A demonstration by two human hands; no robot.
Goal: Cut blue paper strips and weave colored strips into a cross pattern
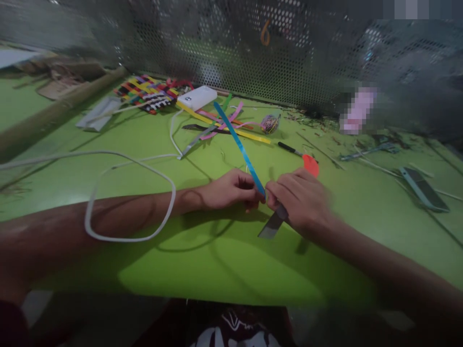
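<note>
Fingers of our left hand (231, 191) pinch the lower end of a blue strip (238, 143), which slants up over the green table (224, 274). Just beside it, our right hand (300, 197) clamps a flat grey blade (272, 225); behind lies a yellow strip (255, 137).

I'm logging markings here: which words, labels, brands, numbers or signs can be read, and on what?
"6", in orange, on the perforated panel.
White box: dark mark, too small to read.
Clothing: white print, no readable words.
Pink item: pixelated, unreadable.
</note>
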